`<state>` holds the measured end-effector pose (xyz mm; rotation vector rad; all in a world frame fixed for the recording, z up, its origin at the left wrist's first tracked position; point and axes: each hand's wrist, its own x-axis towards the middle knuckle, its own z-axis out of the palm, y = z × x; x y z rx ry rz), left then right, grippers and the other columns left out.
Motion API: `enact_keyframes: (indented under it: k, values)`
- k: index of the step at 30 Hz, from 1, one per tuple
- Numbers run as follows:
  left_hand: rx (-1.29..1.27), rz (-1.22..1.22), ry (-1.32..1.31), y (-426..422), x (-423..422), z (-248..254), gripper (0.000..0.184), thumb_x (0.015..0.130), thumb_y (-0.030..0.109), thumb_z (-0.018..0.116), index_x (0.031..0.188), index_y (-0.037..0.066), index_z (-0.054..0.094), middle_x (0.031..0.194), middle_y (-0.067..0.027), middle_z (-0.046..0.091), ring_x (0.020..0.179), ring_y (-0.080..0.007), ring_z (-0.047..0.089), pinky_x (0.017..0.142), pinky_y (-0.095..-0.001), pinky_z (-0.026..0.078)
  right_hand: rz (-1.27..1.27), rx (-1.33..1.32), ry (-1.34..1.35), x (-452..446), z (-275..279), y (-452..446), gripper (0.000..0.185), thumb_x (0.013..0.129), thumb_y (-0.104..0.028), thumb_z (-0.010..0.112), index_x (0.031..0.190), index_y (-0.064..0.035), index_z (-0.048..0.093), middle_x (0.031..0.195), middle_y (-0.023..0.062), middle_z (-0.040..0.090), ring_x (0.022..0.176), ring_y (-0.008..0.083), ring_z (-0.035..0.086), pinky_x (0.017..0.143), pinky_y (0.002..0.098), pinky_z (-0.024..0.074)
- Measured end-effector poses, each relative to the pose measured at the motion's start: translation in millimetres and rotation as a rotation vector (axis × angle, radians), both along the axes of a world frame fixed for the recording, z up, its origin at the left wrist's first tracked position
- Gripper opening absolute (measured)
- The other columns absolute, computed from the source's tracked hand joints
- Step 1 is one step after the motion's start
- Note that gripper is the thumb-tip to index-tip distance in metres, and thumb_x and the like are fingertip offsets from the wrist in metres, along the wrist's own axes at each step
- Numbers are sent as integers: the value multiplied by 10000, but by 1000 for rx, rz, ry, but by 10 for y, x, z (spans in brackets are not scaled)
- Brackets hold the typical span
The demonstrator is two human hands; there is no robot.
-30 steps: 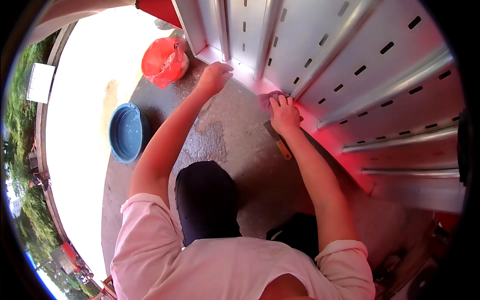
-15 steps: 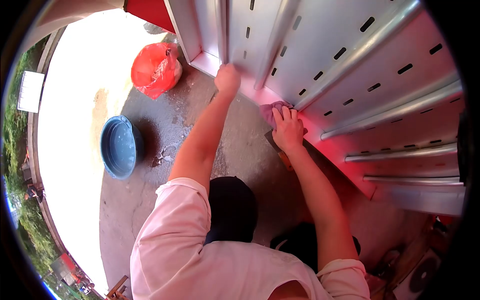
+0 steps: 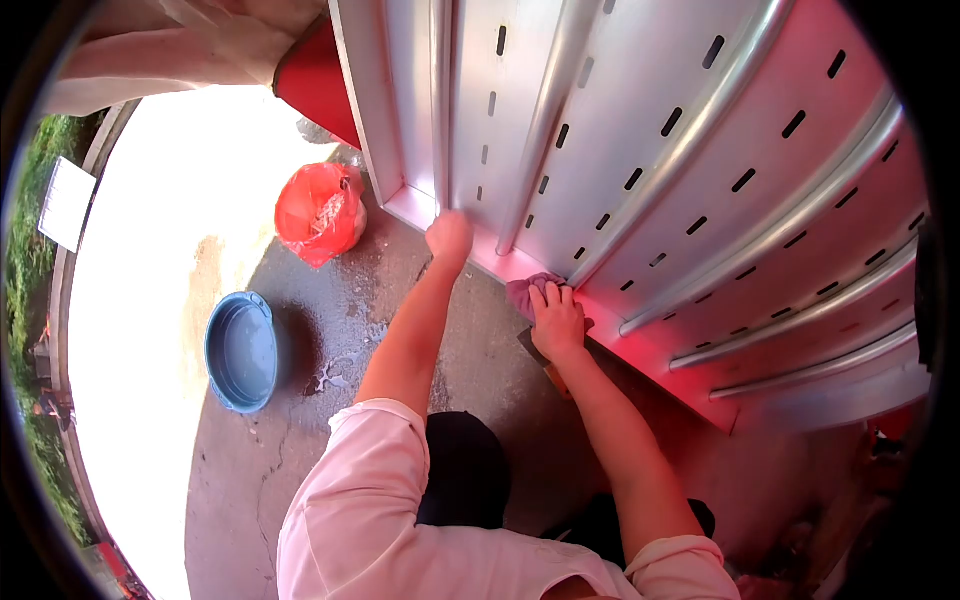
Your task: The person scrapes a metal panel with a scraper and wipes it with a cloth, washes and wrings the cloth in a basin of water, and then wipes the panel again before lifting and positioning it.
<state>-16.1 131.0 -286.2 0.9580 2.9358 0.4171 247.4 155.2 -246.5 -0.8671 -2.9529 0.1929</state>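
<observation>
A large metal panel (image 3: 620, 150) with slots and round tubes stands in front of me. My left hand (image 3: 450, 238) is closed at its lower edge, by the foot of a tube; what its fingers hold, if anything, is hidden. To the right, my right hand (image 3: 558, 318) is closed on a purple cloth (image 3: 530, 292), which touches the bottom ledge of the panel. A scraper-like tool with a dark blade and an orange handle (image 3: 557, 380) lies on the floor, partly hidden under my right wrist.
On the wet concrete floor (image 3: 340, 320) to the left are a blue basin (image 3: 243, 352) and a bin lined with a red bag (image 3: 320, 213). Red material (image 3: 320, 85) hangs at the upper left. Blurred items are at the lower right.
The view has tilted up, so the panel shows more. My left hand has gone from loosely curled beside the panel to closed at the tube's foot. My right hand stays on the cloth.
</observation>
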Motion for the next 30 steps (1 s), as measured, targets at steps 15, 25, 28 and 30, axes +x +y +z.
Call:
enact_keyframes:
  k: [15, 25, 28, 30]
  values:
    - [1912, -63, -1811, -1329, -714, 2034, 115, 934, 177, 551, 852, 101, 527, 703, 41, 424, 606, -76, 418, 533, -220, 331, 24, -154, -12, 92, 136, 69, 492, 749, -98, 585, 1233, -177, 547, 1158, 80, 503, 1081, 290, 478, 825, 414, 481]
    - [2027, -93, -1731, -1568, -758, 2395, 113, 947, 159, 529, 867, 82, 511, 766, 13, 504, 656, -88, 504, 558, -228, 437, 37, -243, -90, 380, 201, 33, 422, 858, -190, 488, 1275, -248, 529, 1287, 50, 452, 1205, 272, 428, 903, 446, 455]
    - [2034, -100, -1721, -1511, -771, 2377, 106, 941, 156, 538, 880, 70, 523, 781, 3, 519, 667, -96, 517, 562, -229, 444, 35, -267, -121, 413, 197, 53, 425, 862, -206, 493, 1280, -269, 526, 1329, 39, 428, 1242, 267, 399, 927, 448, 443]
    - [2009, -143, -1700, -1496, -791, 2351, 113, 936, 158, 551, 892, 55, 534, 797, -16, 542, 691, -106, 540, 573, -233, 453, 37, -272, -118, 425, 169, 51, 431, 855, -203, 504, 1279, -270, 527, 1323, 38, 431, 1240, 265, 400, 927, 447, 444]
